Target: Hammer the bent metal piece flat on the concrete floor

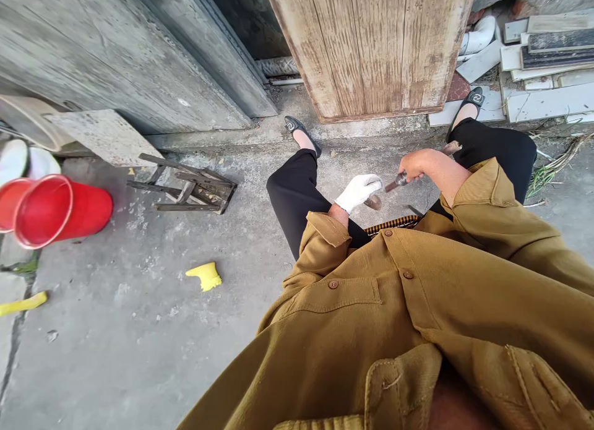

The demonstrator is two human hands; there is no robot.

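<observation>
My left hand [356,193], in a white glove, is closed in front of my body. A smooth brown rounded piece [373,202] sticks out below its fingers; most of it is hidden by the glove. To the right, my bare right hand [414,164] is wrapped round a brown stick-like tool [393,184]. Its darker end points toward the gloved fingers, and a thicker pale end shows beyond my wrist. I cannot tell whether the tool touches the brown piece. Under my arms, a strip with a black and yellow woven pattern [394,224] shows at my lap.
Left on the concrete lie a small wooden stool on its side [192,185], a yellow boot-shaped piece [205,275] and a tipped red bucket [88,210]. A wooden board [371,52] leans ahead between my feet. Stacked white tiles [541,102] and a white pipe [480,35] are right.
</observation>
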